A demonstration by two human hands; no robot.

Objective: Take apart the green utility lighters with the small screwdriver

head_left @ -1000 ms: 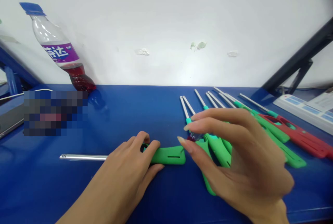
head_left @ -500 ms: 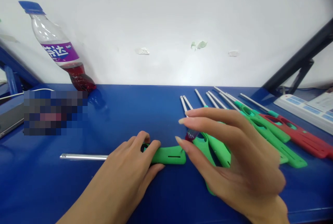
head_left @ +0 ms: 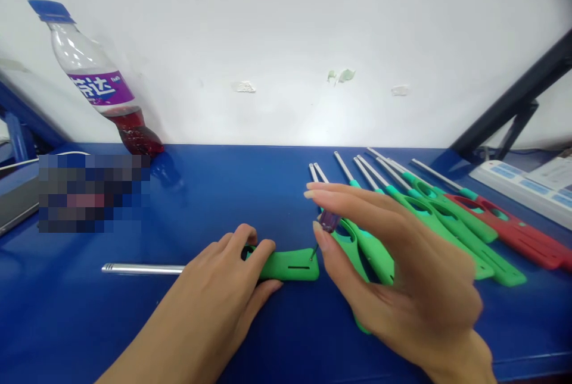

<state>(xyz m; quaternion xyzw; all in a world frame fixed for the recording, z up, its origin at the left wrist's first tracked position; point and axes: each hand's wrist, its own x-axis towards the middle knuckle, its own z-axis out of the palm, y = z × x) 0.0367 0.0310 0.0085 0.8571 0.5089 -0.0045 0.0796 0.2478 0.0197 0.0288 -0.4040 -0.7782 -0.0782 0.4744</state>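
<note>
A green long-necked lighter [head_left: 286, 266] lies flat on the blue table, its metal tube pointing left. My left hand [head_left: 223, 274] is closed around the middle of it, hiding much of the trigger part. My right hand [head_left: 397, 271] pinches a small screwdriver [head_left: 329, 221] with a clear purplish handle between thumb and finger. The thin shaft slants down, and its tip meets the end of the green handle near a small hole. Behind and under my right hand lie several more green lighters [head_left: 456, 230], partly covered by it.
Two red lighters [head_left: 522, 235] lie at the right, near a white power strip [head_left: 521, 190]. A tilted-looking bottle [head_left: 102, 86] of dark red drink stands at the back left. A blurred-out object [head_left: 89, 193] sits in front of it. Metal braces [head_left: 513, 98] and a white wall [head_left: 268, 33] bound the table.
The fingers of my right hand have shifted on the screwdriver's handle, and the thumb sits a little higher. More of the handle and shaft shows. My left hand and its lighter stay put.
</note>
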